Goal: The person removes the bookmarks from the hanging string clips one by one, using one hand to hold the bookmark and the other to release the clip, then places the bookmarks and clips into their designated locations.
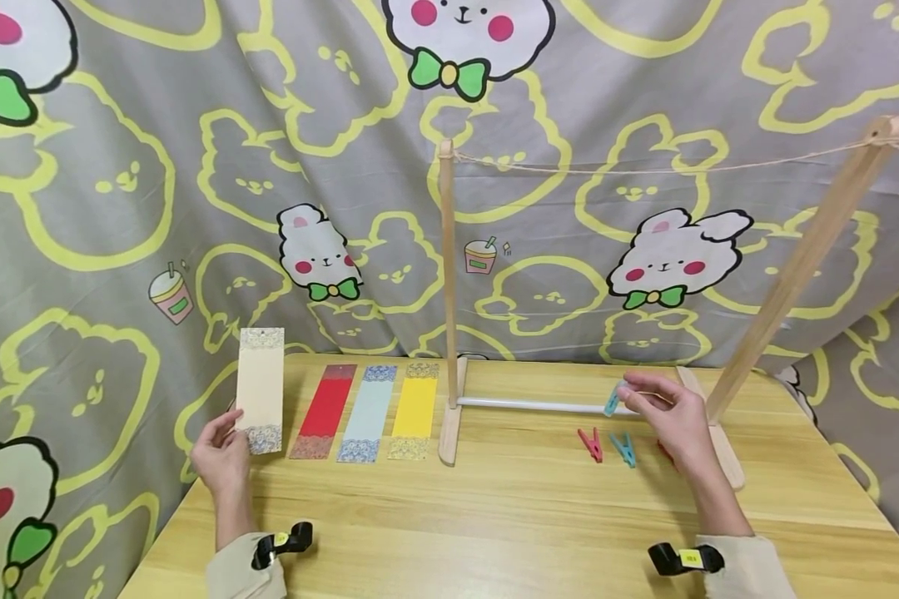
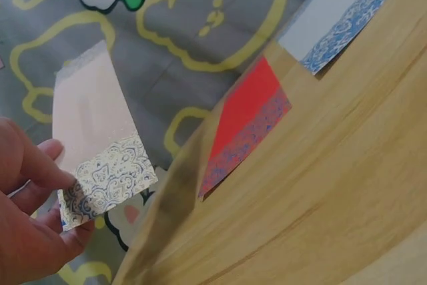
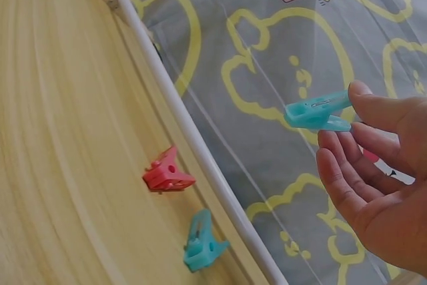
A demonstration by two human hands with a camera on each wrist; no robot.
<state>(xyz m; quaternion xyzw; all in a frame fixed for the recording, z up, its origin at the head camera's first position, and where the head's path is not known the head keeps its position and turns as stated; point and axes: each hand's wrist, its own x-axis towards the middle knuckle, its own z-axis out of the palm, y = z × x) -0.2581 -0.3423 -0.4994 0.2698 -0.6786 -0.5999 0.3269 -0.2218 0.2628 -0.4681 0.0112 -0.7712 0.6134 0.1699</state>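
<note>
My left hand (image 1: 223,453) pinches the lower left edge of a cream bookmark-shaped card (image 1: 260,387) with patterned ends and a hole at the top. The card is held up, tilted, at the table's left side. My right hand (image 1: 670,412) pinches a teal clothespin (image 3: 317,110) by its handle end, its nose pointing left. Under that hand, a red clothespin (image 1: 590,445) and another teal clothespin (image 1: 624,449) lie on the table. A further red piece is mostly hidden behind the right hand. Beside the left hand lie a red card (image 1: 324,412), a pale blue card (image 1: 370,414) and a yellow card (image 1: 414,414).
A wooden stand has a left post (image 1: 449,274), a leaning right post (image 1: 802,258) and a white bar (image 1: 532,407) low between them. A thin string (image 1: 644,170) runs between the post tops. Behind the wooden table (image 1: 479,516) hangs a patterned curtain (image 1: 389,183).
</note>
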